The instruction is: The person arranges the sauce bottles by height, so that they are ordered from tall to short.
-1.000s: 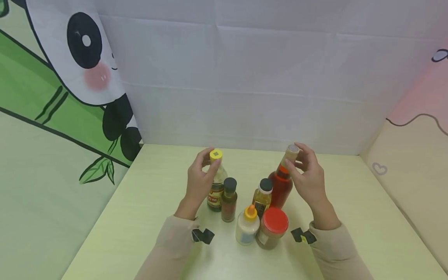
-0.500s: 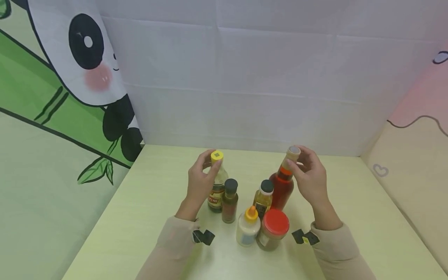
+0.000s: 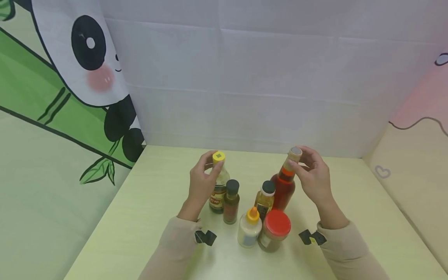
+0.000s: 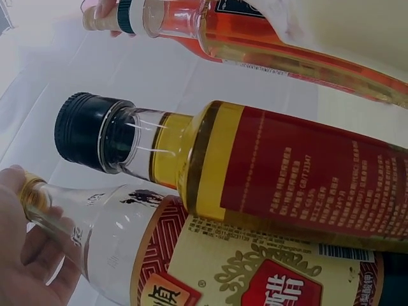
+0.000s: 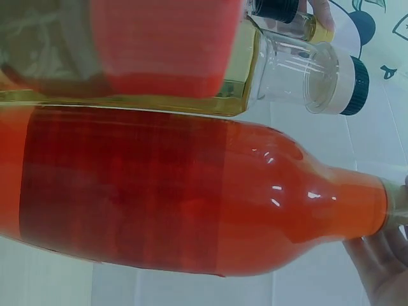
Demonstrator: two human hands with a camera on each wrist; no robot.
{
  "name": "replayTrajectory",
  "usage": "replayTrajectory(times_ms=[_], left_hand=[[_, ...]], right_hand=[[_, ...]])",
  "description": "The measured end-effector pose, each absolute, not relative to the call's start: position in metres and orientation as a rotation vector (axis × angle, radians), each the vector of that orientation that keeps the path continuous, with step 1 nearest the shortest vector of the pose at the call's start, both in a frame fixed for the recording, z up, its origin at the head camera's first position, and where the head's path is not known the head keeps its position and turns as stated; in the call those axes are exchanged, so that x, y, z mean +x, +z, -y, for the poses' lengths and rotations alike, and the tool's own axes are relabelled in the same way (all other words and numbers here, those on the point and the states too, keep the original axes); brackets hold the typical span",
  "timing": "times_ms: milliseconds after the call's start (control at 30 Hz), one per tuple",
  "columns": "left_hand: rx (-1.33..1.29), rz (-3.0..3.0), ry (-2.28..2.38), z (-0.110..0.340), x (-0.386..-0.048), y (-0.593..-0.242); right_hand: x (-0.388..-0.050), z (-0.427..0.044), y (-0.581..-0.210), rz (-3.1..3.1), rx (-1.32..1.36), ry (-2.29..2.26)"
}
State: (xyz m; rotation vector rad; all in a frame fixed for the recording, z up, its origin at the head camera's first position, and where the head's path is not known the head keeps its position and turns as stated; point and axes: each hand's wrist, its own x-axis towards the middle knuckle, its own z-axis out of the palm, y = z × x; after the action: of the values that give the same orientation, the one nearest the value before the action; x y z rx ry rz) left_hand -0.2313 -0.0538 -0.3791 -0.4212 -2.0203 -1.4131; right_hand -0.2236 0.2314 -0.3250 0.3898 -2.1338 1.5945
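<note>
My left hand holds a vinegar bottle by its neck, just under the yellow cap, with thumb and fingers around it. The bottle stands upright; in the left wrist view its cream and red label shows. Over on the right, my right hand grips the pale neck of a tall bottle of red liquid. Its round red body fills much of the right wrist view. Whether either bottle touches the table cannot be told.
Between the hands stand a small dark-capped bottle, a green-capped bottle of yellow liquid, a squeeze bottle with an orange tip and a red-lidded jar. Behind the pale table rises a white sheet.
Both hands keep their holds on the two bottle necks. The head view has shifted slightly, and my right forearm has swung a little to the right.
</note>
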Motion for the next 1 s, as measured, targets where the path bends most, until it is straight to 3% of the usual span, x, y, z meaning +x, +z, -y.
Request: replayTrajectory(times_ms=[1000], left_hand=[[-0.407,2.019,-1.364,0.047,-0.238,-0.374]], right_hand=[[-0.253,-0.226,-0.313,2.125,0.448,1.627]])
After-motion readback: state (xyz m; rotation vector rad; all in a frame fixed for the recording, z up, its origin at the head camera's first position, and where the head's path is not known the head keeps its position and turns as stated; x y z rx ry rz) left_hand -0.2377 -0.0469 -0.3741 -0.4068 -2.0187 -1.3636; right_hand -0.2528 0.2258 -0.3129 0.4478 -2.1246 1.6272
